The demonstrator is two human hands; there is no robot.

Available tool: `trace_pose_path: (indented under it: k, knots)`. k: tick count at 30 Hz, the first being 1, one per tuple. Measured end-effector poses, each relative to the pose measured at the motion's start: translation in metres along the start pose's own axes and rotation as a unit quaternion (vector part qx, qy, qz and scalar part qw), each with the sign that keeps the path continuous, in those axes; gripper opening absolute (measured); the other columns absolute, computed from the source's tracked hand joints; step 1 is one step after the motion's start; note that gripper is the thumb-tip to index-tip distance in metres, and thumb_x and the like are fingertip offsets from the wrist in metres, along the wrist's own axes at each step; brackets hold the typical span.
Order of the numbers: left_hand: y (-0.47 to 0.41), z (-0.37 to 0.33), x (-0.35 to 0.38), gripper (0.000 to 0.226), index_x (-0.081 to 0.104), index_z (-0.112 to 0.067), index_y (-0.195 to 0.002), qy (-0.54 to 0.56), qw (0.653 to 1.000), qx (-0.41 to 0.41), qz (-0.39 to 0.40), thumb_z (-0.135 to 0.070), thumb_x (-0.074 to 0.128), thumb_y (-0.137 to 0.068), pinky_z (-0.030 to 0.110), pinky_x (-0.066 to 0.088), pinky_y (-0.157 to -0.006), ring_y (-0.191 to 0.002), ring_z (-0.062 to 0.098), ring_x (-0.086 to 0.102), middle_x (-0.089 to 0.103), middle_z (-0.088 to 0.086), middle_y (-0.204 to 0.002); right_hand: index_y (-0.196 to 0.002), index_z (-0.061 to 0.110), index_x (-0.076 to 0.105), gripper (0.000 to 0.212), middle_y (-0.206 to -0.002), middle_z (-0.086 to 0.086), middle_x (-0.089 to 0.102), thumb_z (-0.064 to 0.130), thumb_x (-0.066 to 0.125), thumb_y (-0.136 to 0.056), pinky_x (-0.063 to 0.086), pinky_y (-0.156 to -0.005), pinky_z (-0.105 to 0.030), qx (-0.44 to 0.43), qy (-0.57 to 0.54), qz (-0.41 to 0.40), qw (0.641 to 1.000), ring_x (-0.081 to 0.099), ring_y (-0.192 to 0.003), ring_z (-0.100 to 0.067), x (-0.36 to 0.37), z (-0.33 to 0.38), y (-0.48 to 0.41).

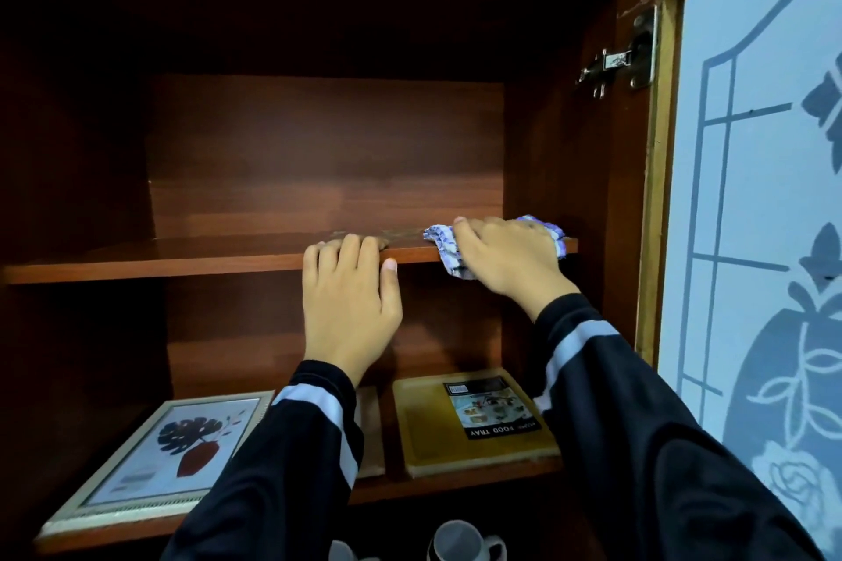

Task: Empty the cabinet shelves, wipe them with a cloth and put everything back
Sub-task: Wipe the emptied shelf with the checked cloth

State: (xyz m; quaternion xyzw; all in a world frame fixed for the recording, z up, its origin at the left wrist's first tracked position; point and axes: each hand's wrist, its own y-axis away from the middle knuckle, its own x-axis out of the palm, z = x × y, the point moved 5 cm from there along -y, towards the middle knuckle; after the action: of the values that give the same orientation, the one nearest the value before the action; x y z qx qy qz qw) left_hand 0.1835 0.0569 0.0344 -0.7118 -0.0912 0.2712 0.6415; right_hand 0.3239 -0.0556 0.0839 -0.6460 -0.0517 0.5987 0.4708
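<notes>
Open wooden cabinet, seen from the front, with the upper shelf as reference. The left hand grips the front edge of the upper shelf near its middle: the fingers are curled over the top of the board and the thumb lies against its front face. Just right of it, the right hand rests on a bunched blue-and-white cloth, fingers bent around the fabric and pressing it onto the right end of the upper shelf. One fold of the cloth hangs over the front edge. Both arms wear dark sleeves with a pale band.

Below the upper shelf, on the next board down, lie a framed plant picture to the left and a yellow food tray to the right. A flat brown board lies between them, partly hidden by the left sleeve. Lower still, a cup shows at the frame's bottom edge. Right of the upper shelf, the patterned glass door stands open on its metal hinge.
</notes>
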Motion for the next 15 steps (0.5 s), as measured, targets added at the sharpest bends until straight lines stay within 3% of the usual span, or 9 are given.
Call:
trace_pose_path:
  k: [2,4,8,10,13,15]
  knots:
    - [0.0,-0.001,0.0,0.029,0.062,-0.011,-0.101,0.002,1.0,-0.001,0.002,-0.029,0.041,-0.094,0.043,0.036,-0.095,-0.094,0.031,0.053,0.062,0.005,-0.096,-0.11,0.022,0.06,0.035,-0.117,-0.01,0.065,0.035,0.028,-0.105,0.035,-0.103,-0.044,-0.001,-0.018,0.0,1.0,0.055,-0.115,-0.035,-0.003,-0.008,0.003]
    - [0.0,-0.001,-0.001,0.028,0.062,-0.011,-0.101,0.006,1.0,-0.001,0.003,-0.029,0.042,-0.094,0.043,0.036,-0.096,-0.094,0.031,0.054,0.062,0.005,-0.096,-0.101,0.023,0.064,0.047,-0.113,-0.009,0.067,0.04,0.021,-0.105,0.032,-0.105,-0.044,0.026,-0.011,-0.003,1.0,0.056,-0.114,-0.033,-0.003,-0.013,0.002]
    - [0.0,0.001,0.0,0.03,0.063,-0.013,-0.105,0.007,1.0,0.007,0.016,-0.028,0.039,-0.094,0.042,0.035,-0.098,-0.097,0.027,0.054,0.061,0.002,-0.1,-0.119,0.016,0.067,0.064,-0.126,-0.013,0.063,0.046,0.013,-0.103,0.026,-0.107,-0.047,0.089,0.047,0.05,0.994,0.051,-0.123,-0.035,0.003,-0.005,-0.012]
    - [-0.001,0.003,-0.001,0.031,0.063,-0.014,-0.108,0.005,1.0,0.014,0.018,-0.027,0.039,-0.094,0.041,0.035,-0.098,-0.098,0.026,0.053,0.062,0.002,-0.102,-0.124,0.015,0.064,0.065,-0.132,-0.014,0.06,0.049,0.012,-0.103,0.029,-0.104,-0.044,0.071,0.047,0.087,0.993,0.05,-0.126,-0.034,0.004,0.007,-0.018]
    - [0.0,0.003,-0.003,0.03,0.064,-0.014,-0.11,0.007,1.0,0.019,0.017,-0.025,0.041,-0.094,0.039,0.034,-0.097,-0.099,0.026,0.052,0.062,0.001,-0.103,-0.102,0.025,0.068,0.064,-0.12,-0.006,0.067,0.054,0.012,-0.102,0.035,-0.094,-0.039,-0.004,0.006,0.116,0.993,0.054,-0.121,-0.03,0.003,0.016,-0.018]
    - [0.001,0.002,-0.003,0.03,0.064,-0.015,-0.111,0.011,1.0,0.02,0.019,-0.024,0.042,-0.093,0.039,0.033,-0.098,-0.099,0.025,0.052,0.062,0.0,-0.103,-0.105,0.027,0.069,0.067,-0.118,-0.001,0.068,0.058,0.01,-0.101,0.034,-0.092,-0.039,-0.024,-0.03,0.123,0.992,0.053,-0.122,-0.027,0.001,0.008,-0.012]
